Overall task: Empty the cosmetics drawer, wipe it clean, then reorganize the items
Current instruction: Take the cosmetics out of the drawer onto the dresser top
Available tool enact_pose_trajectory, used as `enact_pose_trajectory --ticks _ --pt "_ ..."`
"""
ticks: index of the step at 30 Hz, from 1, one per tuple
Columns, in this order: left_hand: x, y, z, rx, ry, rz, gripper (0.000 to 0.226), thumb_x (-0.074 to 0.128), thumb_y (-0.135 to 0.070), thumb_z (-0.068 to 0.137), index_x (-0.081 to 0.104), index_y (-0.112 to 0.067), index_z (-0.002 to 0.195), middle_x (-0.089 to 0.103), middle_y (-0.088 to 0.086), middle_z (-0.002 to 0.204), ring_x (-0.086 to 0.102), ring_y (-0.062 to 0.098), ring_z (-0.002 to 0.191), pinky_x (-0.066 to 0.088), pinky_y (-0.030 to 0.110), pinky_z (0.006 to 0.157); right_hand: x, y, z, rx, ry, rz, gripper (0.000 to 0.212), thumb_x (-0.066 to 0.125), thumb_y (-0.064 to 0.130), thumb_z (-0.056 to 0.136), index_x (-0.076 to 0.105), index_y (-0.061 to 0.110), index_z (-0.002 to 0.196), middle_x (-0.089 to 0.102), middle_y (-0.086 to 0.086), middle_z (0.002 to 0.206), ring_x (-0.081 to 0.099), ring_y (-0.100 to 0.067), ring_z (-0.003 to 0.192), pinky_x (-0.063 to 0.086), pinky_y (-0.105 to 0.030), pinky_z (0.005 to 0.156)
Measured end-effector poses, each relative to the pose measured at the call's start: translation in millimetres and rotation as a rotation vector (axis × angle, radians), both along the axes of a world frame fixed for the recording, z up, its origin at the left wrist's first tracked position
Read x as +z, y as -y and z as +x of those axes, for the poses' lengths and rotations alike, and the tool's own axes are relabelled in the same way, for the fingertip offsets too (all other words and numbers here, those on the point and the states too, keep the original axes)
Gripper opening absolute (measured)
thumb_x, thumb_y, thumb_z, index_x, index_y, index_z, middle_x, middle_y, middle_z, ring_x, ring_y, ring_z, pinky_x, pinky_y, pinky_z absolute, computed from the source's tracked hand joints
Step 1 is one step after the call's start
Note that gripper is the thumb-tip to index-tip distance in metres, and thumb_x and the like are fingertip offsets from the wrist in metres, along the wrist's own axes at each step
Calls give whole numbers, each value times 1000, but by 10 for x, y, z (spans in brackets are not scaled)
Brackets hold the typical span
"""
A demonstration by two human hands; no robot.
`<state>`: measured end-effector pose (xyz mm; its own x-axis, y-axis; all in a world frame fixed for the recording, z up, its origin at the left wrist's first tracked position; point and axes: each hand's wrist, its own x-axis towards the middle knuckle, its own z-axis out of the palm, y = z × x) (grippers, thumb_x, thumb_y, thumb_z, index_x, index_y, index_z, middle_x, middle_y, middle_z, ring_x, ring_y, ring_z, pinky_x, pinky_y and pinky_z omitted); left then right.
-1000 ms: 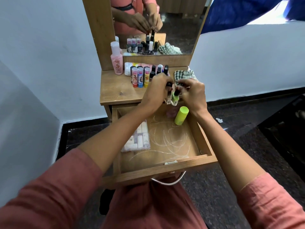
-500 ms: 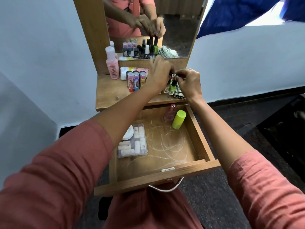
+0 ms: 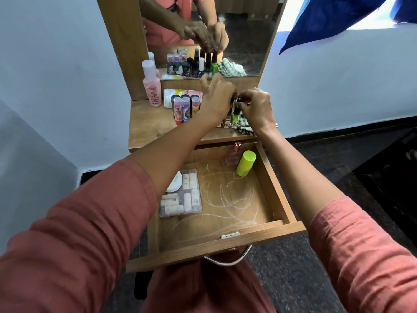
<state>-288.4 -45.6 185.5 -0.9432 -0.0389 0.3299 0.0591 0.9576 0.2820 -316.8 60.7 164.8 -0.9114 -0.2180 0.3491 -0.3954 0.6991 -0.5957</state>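
Both hands meet over the back right part of the desk (image 3: 149,127), just before the mirror (image 3: 248,30). The right hand (image 3: 257,107) pinches the black cap of a green nail polish bottle (image 3: 235,118), which stands upright beside a checked cloth (image 3: 246,125). The left hand (image 3: 216,100) curls in close against it, but I cannot tell what its fingers hold. Below, the drawer (image 3: 277,193) stands open, with a clear case (image 3: 180,195) along its left side and a lime tube (image 3: 246,163) in its far right corner.

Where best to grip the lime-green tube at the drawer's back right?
Probably the top of the lime-green tube, from above and in front: its top end is free, with the pink bottle close on its left and the drawer wall to its right.
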Motion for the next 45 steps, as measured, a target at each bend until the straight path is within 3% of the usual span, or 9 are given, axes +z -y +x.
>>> enact_pose_trajectory --ticks 3,11,18,25,29,32,35,40,45 --pt "-15 -4 -1 -5 0 10 22 52 -11 89 68 -13 105 64 5 107 38 23 121 17 39 105 4 -5 -11 -3 -3 21 26 64 4 82 66 0 107 65 -18 107 62 -26 96 42 -17 79" --pt "-56 24 -22 10 -5 12 19 55 -13 89 69 -13 102 66 3 106 38 22 120 17 38 103 65 -27 50 25 25 -18 20 61 -2 81 69 -2 99 71 -19 97 64 -19 83 48 -23 76" --pt "-77 11 -10 11 -24 31 19 53 -10 88 69 -9 98 66 6 103 40 23 117 17 38 103 41 6 70 43 36 21 28 64 -4 77 65 -4 105 67 -21 106 64 -29 97 52 -32 87" --pt "-55 40 6 27 -22 40 13 56 -5 85 68 -6 91 63 6 93 40 24 118 16 39 106 74 11 152 31 59 -27 23 60 -9 78 68 -4 99 70 -21 97 68 -26 85 53 -28 77" --pt "-87 15 -8 19 -28 51 17 55 -1 85 53 -16 76 51 3 85 40 25 118 22 39 105 38 -6 203 38 41 -7 21 61 -8 79 68 -3 97 69 -21 96 67 -26 83 54 -33 79" --pt "-100 -4 -23 18 -34 79 17 54 -1 85 53 -14 74 54 4 87 39 24 118 21 39 105 0 -4 156 23 14 18 22 60 -7 78 69 -1 97 67 -20 101 64 -29 91 51 -32 82" --pt "-133 -13 -56 48 -32 68 10 55 -2 84 65 -5 84 63 6 96 38 24 120 15 39 105 -26 9 132 29 -4 36 25 59 -7 78 68 0 101 64 -20 105 61 -31 95 50 -33 86" --pt "-169 -3 -24 56 -55 133 11 54 -10 88 64 -10 91 59 6 115 33 27 129 19 38 101 -70 -16 130 49 25 12 36 61 -8 76 62 1 111 62 -20 111 61 -32 99 50 -38 91" --pt "-175 -27 152 22 -125 137 19 51 -10 91 62 -11 107 60 3 119 39 21 120 16 31 89 -150 -105 166 2 4 0 49 61 -10 78 54 5 123 62 -18 111 61 -24 99 47 -23 88"
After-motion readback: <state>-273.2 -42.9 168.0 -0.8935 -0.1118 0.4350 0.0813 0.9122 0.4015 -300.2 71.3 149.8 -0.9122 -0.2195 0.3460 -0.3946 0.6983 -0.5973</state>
